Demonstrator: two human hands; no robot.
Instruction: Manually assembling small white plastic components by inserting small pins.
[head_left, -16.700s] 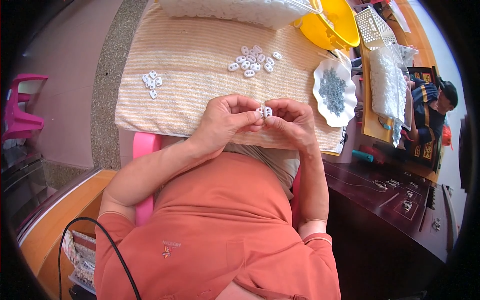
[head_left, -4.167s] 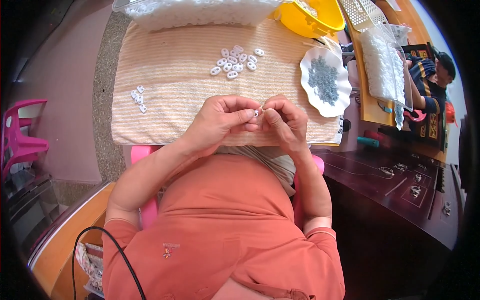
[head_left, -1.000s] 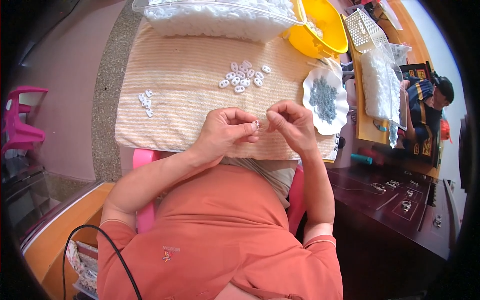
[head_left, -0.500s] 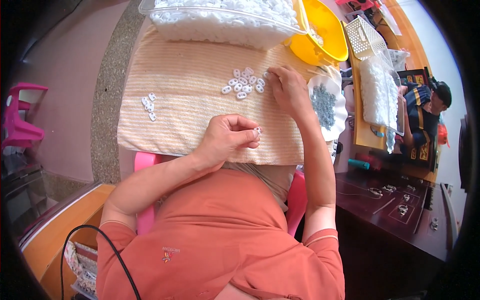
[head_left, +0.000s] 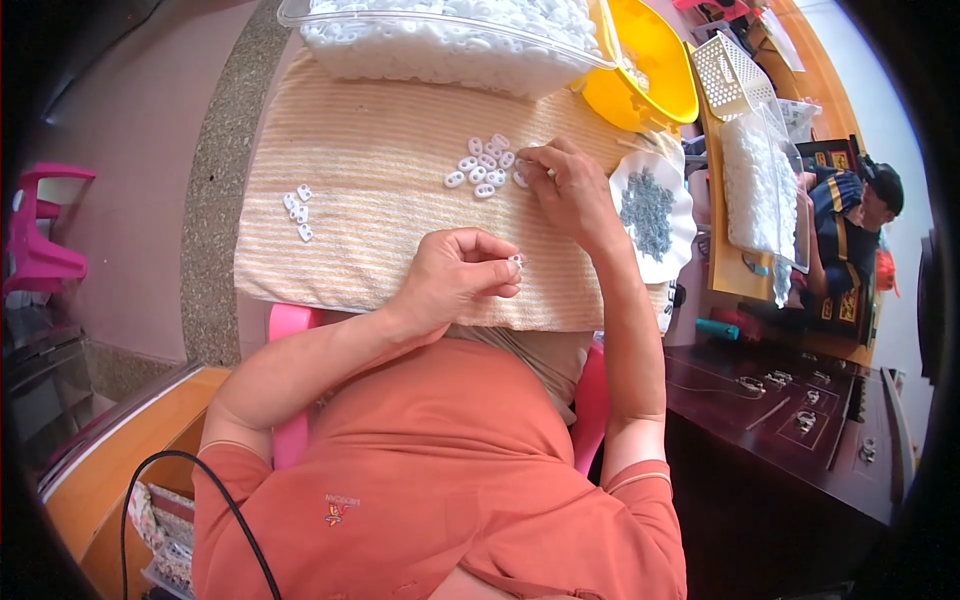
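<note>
Left hand (head_left: 455,282) pinching small white piece (head_left: 516,262) for assembly; right hand (head_left: 568,190) fingers closing on loose white pieces (head_left: 483,170) on striped cloth (head_left: 380,200).

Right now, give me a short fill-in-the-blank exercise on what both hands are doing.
1. The right hand reaches the ____ pile of white pieces on the striped cloth.
2. The left hand pinches one small ____ piece.
3. The grey parts lie on a white ____.

Missing words: larger; white; plate
</note>
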